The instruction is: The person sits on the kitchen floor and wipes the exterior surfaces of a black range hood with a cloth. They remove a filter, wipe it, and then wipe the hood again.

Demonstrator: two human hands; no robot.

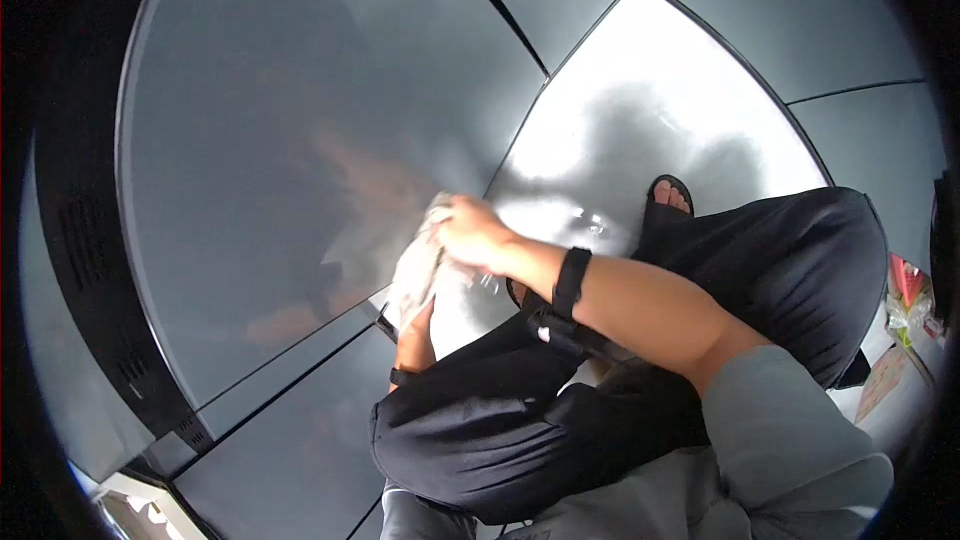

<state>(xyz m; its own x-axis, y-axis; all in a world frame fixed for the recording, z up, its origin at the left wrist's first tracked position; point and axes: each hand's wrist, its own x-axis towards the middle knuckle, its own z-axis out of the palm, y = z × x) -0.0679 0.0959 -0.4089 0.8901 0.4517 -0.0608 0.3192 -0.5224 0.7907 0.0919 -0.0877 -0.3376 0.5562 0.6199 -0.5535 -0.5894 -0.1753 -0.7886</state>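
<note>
A whitish cloth (417,270) hangs bunched between my hands, beside a large grey glossy panel (247,135) that mirrors them faintly. At its upper end my right hand (471,232) grips the cloth, a black strap round that wrist. The left forearm rises from below, banded in black at the wrist; my left hand (421,315) is mostly behind the cloth, so its fingers and grasp are hidden. Motion blurs both the cloth and the right hand.
My bent knees in dark trousers (765,270) and a sandalled foot (670,196) are over a shiny pale floor (600,127). Further grey panels (817,22) surround it. A wrapped item in red and green (909,300) lies at the far right. A dark vented strip (82,240) runs down the left.
</note>
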